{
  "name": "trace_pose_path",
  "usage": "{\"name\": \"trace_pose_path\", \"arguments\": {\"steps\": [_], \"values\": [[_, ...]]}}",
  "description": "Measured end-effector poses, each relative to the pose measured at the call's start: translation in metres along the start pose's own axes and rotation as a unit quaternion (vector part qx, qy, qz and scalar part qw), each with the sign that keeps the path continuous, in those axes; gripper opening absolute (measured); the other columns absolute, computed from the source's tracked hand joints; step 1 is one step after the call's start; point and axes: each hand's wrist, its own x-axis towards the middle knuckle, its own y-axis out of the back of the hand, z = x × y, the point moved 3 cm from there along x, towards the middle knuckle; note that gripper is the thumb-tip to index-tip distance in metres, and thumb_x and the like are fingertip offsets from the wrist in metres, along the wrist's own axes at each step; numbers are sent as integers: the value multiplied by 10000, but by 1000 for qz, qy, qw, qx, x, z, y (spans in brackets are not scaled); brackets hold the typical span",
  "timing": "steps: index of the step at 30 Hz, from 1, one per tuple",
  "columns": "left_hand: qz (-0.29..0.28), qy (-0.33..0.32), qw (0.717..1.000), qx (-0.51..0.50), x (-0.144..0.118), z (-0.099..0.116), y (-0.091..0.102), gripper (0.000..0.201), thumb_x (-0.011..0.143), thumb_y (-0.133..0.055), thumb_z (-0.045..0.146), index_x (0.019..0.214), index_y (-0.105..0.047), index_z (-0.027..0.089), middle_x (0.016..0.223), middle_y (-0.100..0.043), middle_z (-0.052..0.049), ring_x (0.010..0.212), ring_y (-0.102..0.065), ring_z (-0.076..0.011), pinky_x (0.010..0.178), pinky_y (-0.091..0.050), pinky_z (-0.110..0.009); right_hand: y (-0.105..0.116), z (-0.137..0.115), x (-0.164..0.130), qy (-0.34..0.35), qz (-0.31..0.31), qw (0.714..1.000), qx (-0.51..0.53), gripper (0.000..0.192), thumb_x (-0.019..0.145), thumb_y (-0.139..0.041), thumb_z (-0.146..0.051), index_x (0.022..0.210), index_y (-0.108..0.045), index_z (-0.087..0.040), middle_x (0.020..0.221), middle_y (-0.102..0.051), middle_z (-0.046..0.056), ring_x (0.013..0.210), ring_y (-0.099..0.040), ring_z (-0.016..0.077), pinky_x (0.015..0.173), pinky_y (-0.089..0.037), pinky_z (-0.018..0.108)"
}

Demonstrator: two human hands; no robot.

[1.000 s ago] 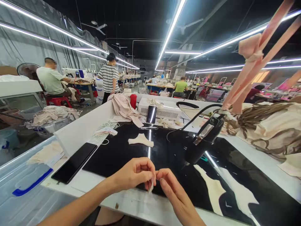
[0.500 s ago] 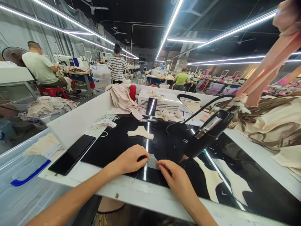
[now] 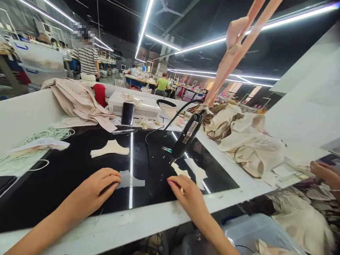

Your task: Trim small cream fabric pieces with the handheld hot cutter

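On the black glossy board (image 3: pixel 79 191), a thin translucent grey piece (image 3: pixel 136 182) with a curved top edge lies flat. My left hand (image 3: pixel 97 187) has its thumb and fingertips closed at the piece's left end. To the right, my right hand (image 3: pixel 190 194) is apart from that piece, its thumb and fingers pressed together; whatever they hold is hidden. Just beyond its fingertips is a cream shaped fabric piece (image 3: pixel 180 170), partly covered by the hand. A black handheld tool (image 3: pixel 187 136) hangs tip down above that fabric, tied to a pink cloth strip (image 3: pixel 225 67).
Another cream cutout (image 3: pixel 109 148) lies behind my left hand, and a paler one (image 3: pixel 196 171) at right. Small snips (image 3: pixel 167 149) lie near the tool. A phone (image 3: pixel 128 113) leans on a white vented box (image 3: pixel 146 110). Another person's hand (image 3: pixel 325 173) shows at far right.
The view has turned right. My right hand has moved away from the translucent piece toward the cream fabric at the right; my left hand stays at the piece's left end.
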Motion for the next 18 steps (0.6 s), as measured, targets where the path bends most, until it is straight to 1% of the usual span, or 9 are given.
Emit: {"name": "trace_pose_path", "arguments": {"steps": [2,4,6,7,9,13,16,18], "values": [[18,-6,1000,10,-2,-4,-1,276,993,-528,431,1072,-753,293,1185,-722,-24,1097,-684,-214,1019,-541,-320,25,34,-3,-51,38,998,-18,305,1015,-467,-408,981,-718,-239,963,-746,74,858,-676,233,773,-509,345],[27,-7,999,18,-4,-7,-3,290,994,-526,453,1090,-752,298,1208,-716,-24,1104,-685,-215,1026,-541,-318,45,66,-4,-90,67,993,-31,340,998,-477,-465,997,-715,-221,1000,-751,91,873,-675,248,782,-504,362],[28,-5,999,25,-6,-9,-4,298,994,-526,469,1104,-749,306,1232,-708,-21,1118,-683,-217,1038,-539,-320,56,90,-3,-116,76,990,-41,377,985,-475,-499,989,-716,-208,1000,-750,100,852,-667,253,799,-499,383],[30,-4,999,28,-6,-10,-4,301,992,-528,478,1107,-749,310,1236,-707,-18,1121,-683,-218,1042,-540,-322,59,97,-2,-123,75,989,-45,385,979,-478,-505,985,-718,-204,998,-749,103,843,-662,254,810,-495,394],[32,-6,999,31,-6,-10,-3,310,985,-532,499,1103,-753,317,1229,-712,-13,1113,-691,-223,1037,-549,-326,60,106,2,-129,66,988,-49,375,965,-496,-500,980,-727,-204,1004,-749,101,836,-655,254,832,-489,410],[39,-7,999,32,-6,-9,0,347,982,-517,532,1086,-764,311,1204,-729,-23,1067,-711,-230,998,-575,-325,60,106,4,-126,37,991,-41,323,953,-519,-462,975,-742,-229,1029,-754,77,849,-668,240,823,-500,387],[49,-11,998,36,-6,-11,0,365,978,-510,557,1072,-767,316,1186,-737,-23,1054,-716,-231,995,-578,-328,70,106,-3,-125,24,991,-36,319,951,-517,-452,992,-743,-231,1051,-757,80,891,-676,242,814,-509,372],[54,-18,998,36,-6,-13,-2,360,974,-513,565,1076,-763,326,1185,-735,-11,1054,-716,-226,1006,-572,-321,76,107,-10,-120,12,992,-36,298,937,-546,-445,993,-748,-234,1037,-758,75,887,-676,238,814,-514,366]]}}
